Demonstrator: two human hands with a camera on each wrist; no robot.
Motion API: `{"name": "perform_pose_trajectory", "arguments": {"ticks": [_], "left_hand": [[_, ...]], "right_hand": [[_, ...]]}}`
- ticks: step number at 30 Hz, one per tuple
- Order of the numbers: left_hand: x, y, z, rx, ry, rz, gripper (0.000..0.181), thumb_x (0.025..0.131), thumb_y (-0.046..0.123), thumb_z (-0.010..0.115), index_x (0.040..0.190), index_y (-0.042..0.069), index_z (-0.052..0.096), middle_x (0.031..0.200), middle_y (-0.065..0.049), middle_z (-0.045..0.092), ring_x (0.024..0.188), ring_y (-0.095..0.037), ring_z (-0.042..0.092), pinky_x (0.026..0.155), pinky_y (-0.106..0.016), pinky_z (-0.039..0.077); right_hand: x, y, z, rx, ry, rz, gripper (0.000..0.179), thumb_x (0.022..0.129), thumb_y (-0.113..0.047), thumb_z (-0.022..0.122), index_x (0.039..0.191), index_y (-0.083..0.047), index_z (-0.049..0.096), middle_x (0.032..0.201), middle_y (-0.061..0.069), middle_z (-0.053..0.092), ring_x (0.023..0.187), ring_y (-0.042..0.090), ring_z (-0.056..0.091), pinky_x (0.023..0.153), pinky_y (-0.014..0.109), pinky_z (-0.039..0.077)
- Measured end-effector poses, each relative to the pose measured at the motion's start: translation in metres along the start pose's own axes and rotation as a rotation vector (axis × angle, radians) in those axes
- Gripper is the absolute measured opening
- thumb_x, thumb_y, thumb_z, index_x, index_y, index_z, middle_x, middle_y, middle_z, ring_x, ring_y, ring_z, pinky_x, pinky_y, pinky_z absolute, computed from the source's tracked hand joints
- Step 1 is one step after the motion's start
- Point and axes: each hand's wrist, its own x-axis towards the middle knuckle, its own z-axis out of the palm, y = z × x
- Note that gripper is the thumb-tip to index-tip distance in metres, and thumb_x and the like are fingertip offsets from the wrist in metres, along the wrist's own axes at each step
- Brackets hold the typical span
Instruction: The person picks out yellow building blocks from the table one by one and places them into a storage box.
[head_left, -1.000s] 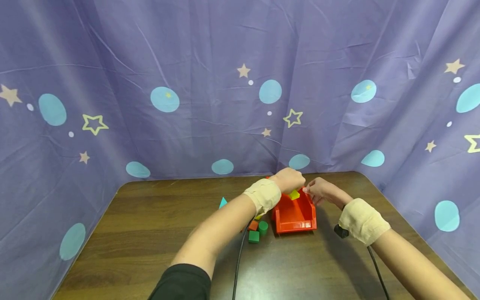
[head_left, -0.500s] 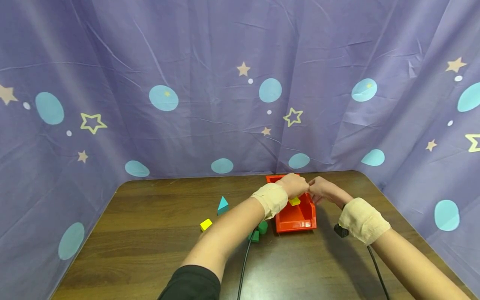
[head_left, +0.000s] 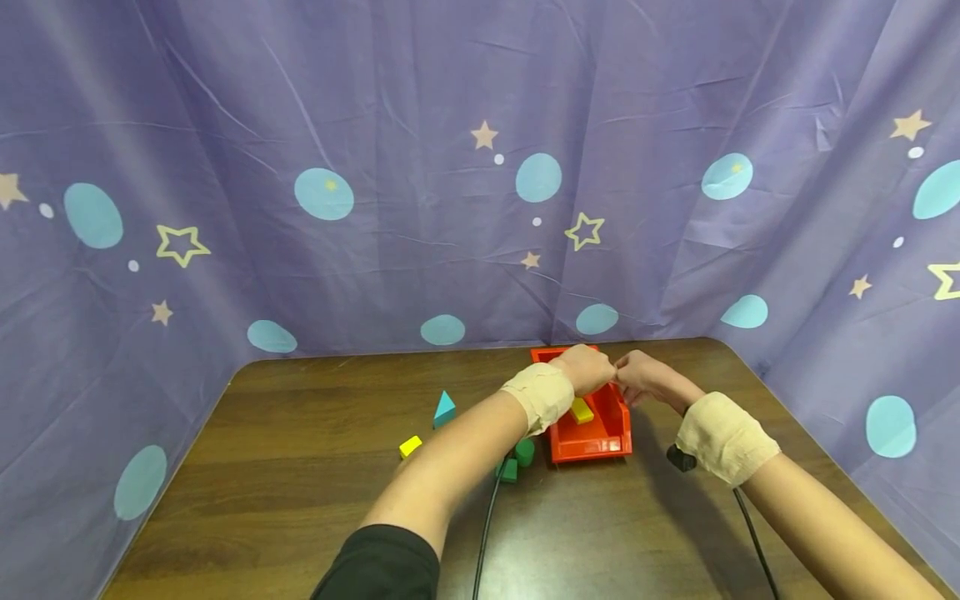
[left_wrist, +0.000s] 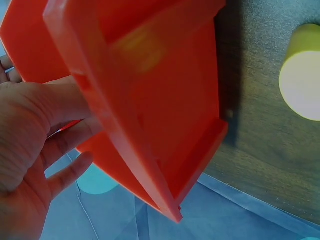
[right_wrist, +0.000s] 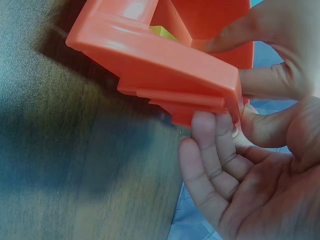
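A red plastic storage bin [head_left: 591,450] stands towards the back right of the table. My left hand [head_left: 583,368] reaches over it, its fingers fairly straight; the left wrist view shows its thumb hidden behind the near wall of the bin [left_wrist: 170,95]. A yellow block [head_left: 581,411] lies inside, in front of that hand, and partly shows over the wall in the right wrist view. My right hand [head_left: 647,379] holds the bin's right side near the back, thumb by the rim and fingers [right_wrist: 202,130] against the outside. The two hands are close together there.
Left of the bin are a green cylinder [head_left: 525,452] and a green block [head_left: 508,472], partly behind the left forearm. A cyan triangular block [head_left: 444,410] and a yellow block [head_left: 410,447] lie farther left. Black cables trail from both wrists. A purple curtain [head_left: 420,208] surrounds the table.
My left hand has moved slightly right, and the yellow block has dropped away from it into the bin, towards the front. The right hand stays at the bin's side.
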Motion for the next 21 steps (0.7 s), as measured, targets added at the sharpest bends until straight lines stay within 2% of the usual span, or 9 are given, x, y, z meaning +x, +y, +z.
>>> {"name": "perform_pose_trajectory", "arguments": {"ticks": [5,10,17,21], "left_hand": [[-0.0035,-0.0036,-0.0024,-0.020,0.002,0.012,0.018,0.097,0.012,0.065,0.104,0.024,0.077,0.100,0.007,0.077,0.089,-0.011,0.071,0.078,-0.028,0.060],[-0.0053,-0.0054,-0.0034,-0.036,0.021,0.024,0.023,0.096,0.010,0.067,0.108,0.026,0.076,0.100,0.008,0.077,0.088,-0.009,0.070,0.078,-0.028,0.059],[-0.0038,-0.0055,-0.0032,-0.030,0.024,0.029,0.021,0.096,0.011,0.066,0.107,0.026,0.076,0.100,0.007,0.077,0.088,-0.011,0.071,0.078,-0.029,0.060],[-0.0040,-0.0063,-0.0037,-0.042,0.016,0.033,0.023,0.097,0.012,0.066,0.111,0.027,0.076,0.101,0.007,0.077,0.090,-0.011,0.071,0.079,-0.030,0.060]], "right_hand": [[-0.0021,-0.0020,0.0005,-0.013,-0.005,0.001,0.017,0.094,-0.006,0.046,0.094,0.004,0.059,0.068,0.005,0.058,0.057,0.013,0.060,0.064,0.035,0.059],[-0.0034,-0.0020,0.0007,-0.004,-0.003,0.003,0.015,0.094,-0.006,0.046,0.085,-0.001,0.058,0.067,0.004,0.057,0.056,0.012,0.059,0.064,0.034,0.058],[-0.0010,-0.0007,0.0005,-0.009,0.003,0.011,0.015,0.093,-0.006,0.047,0.091,0.003,0.059,0.067,0.004,0.058,0.056,0.013,0.060,0.063,0.034,0.059],[-0.0009,-0.0004,0.0014,0.004,0.004,0.017,0.015,0.092,-0.005,0.047,0.097,0.004,0.058,0.066,0.004,0.057,0.055,0.013,0.059,0.061,0.032,0.057]]}}
